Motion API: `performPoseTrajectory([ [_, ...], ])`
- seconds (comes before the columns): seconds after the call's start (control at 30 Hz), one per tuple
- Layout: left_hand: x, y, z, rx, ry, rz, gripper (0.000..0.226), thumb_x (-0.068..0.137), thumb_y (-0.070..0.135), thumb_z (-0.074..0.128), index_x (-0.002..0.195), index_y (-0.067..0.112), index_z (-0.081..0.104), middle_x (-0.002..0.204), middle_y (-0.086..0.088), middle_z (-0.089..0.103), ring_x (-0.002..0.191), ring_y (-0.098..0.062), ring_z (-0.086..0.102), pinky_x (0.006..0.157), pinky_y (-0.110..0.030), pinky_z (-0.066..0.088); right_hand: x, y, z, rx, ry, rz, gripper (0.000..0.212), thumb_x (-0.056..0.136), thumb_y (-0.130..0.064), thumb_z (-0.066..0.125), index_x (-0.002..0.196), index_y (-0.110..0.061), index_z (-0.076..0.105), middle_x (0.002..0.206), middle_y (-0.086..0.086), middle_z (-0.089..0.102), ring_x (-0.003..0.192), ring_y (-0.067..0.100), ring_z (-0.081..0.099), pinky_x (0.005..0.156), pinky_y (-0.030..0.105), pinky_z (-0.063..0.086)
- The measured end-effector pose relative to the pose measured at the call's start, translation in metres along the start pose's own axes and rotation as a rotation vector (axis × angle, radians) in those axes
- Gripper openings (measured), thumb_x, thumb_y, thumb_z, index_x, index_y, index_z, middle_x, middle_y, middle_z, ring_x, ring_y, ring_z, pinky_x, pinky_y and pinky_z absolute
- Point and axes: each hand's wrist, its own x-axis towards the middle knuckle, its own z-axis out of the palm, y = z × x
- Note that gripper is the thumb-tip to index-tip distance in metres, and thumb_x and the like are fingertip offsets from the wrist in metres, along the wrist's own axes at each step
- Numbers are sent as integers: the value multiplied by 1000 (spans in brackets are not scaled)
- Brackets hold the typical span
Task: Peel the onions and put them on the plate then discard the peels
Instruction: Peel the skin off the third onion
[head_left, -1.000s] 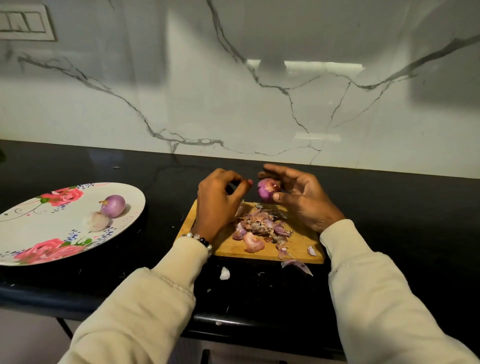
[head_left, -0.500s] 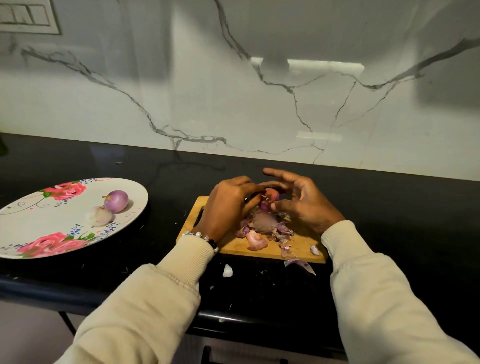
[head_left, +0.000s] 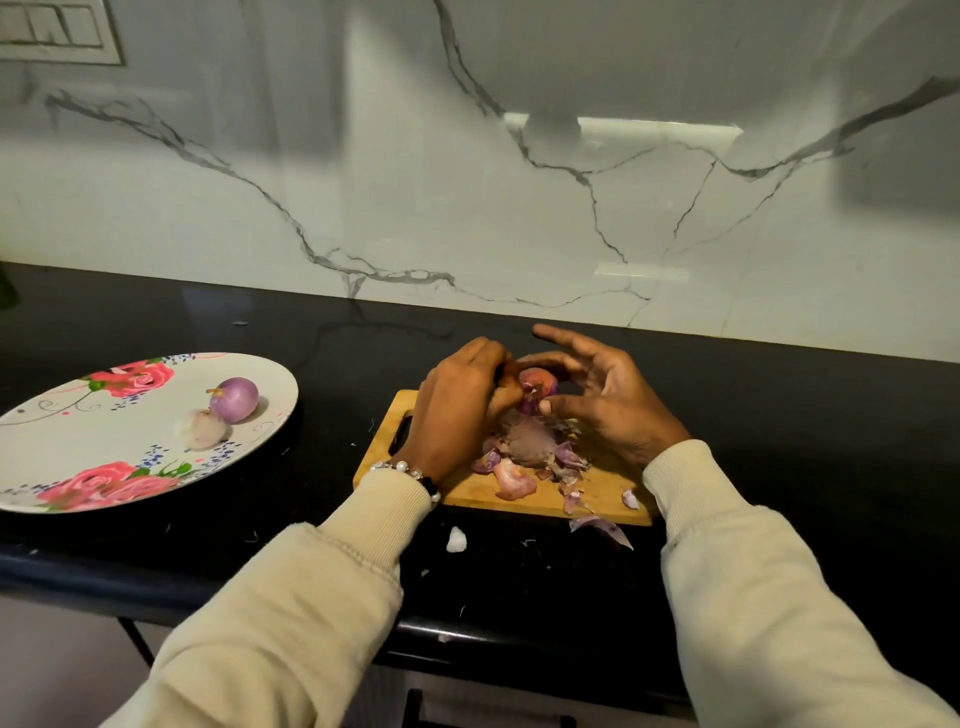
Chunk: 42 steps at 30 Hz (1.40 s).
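Note:
A small red onion (head_left: 537, 387) is held over the wooden cutting board (head_left: 467, 491). My right hand (head_left: 608, 400) pinches it between thumb and a finger, the other fingers spread. My left hand (head_left: 460, 405) is curled against the onion's left side, its fingertips on the skin. A heap of purple peels (head_left: 535, 452) lies on the board under the onion. On the flowered plate (head_left: 67, 441) at the left sit a peeled purple onion (head_left: 234, 399) and a pale white one (head_left: 203, 428).
A black counter (head_left: 779, 441) runs to a marble wall. One peel (head_left: 602, 527) and a white scrap (head_left: 456, 539) lie on the counter just in front of the board. The counter's front edge is close below my sleeves.
My left hand has moved right and closed against the onion. The onion sits lower and nearer the board, with both hands now together on it.

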Motion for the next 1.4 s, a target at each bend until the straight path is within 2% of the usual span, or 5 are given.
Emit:
performPoseTrajectory([
  [0.3,3,-4,1,-202,104,-330,14,90,6,61,99,16,63,93,4,61,67,-9,59,58,-18,48,0,-4,-6,48,41,-72,72,78,18,66,140,-14,48,124,9,69,121,24,62,98,35,52],
  [0.53,3,-2,-1,-292,107,-84,15,90,18,69,103,13,73,98,2,71,66,-8,65,57,-29,55,2,0,-7,14,36,-61,74,79,17,68,140,-19,49,125,6,68,126,23,58,109,52,43],
  [0.9,3,9,-4,-780,-1,-586,9,92,3,63,91,2,72,74,-10,69,52,-13,55,49,-26,48,1,0,-7,116,1,-92,74,78,19,65,142,-13,46,127,11,66,124,27,59,100,40,52],
  [1.2,-1,-9,5,-113,1,-257,12,93,14,63,99,16,73,98,1,63,85,-9,60,77,-25,53,-1,-2,-10,119,-12,-74,74,80,18,63,145,-11,43,129,13,65,123,29,60,98,35,52],
  [1.4,5,-4,-5,-144,254,120,15,84,13,74,99,9,76,96,-7,63,85,-12,59,73,-11,46,-1,-3,-9,49,4,-37,77,79,21,64,144,-14,44,126,9,68,122,24,61,103,41,49],
])
